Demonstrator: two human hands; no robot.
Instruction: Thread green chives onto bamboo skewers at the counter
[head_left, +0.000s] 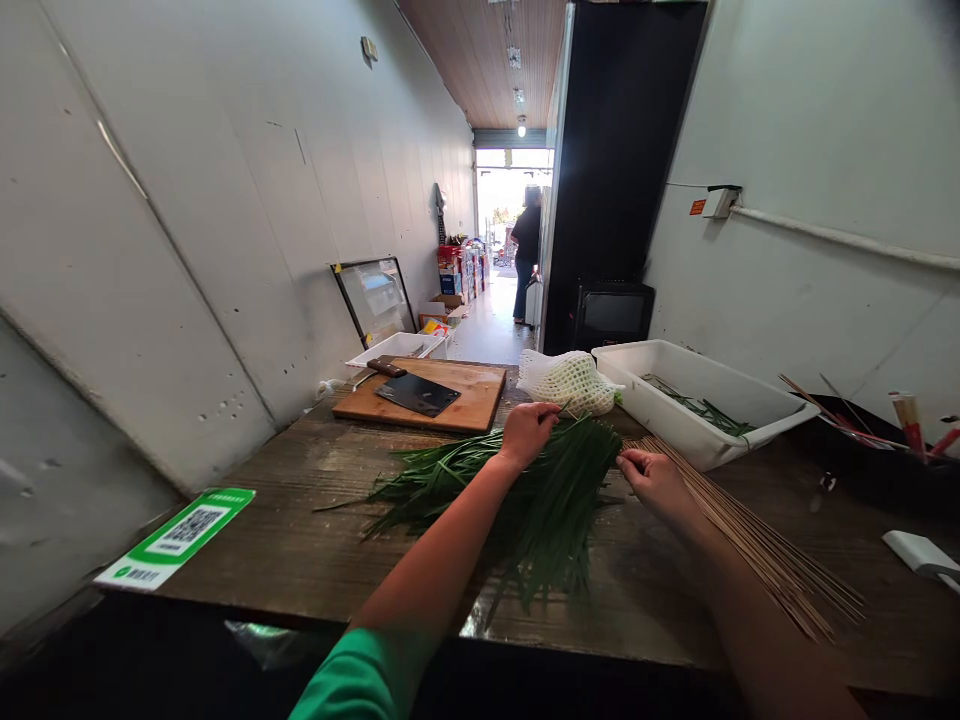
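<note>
A heap of long green chive leaves [525, 500] lies spread across the middle of the dark wooden table [300, 540]. My left hand [529, 430] rests on the far end of the heap, fingers curled down onto the leaves. My right hand [654, 478] sits at the heap's right edge, fingertips pinched together where the leaves meet a bundle of thin bamboo skewers [750, 545]. The skewers lie fanned out under my right forearm toward the near right edge.
A wooden cutting board [465, 400] with a cleaver [416, 392] is at the back left. Beside it lie a white foam net [574, 382] and a white tub [675, 400] holding some greens. A green QR sign [180, 535] leans at the left wall. A person [527, 250] stands in the far doorway.
</note>
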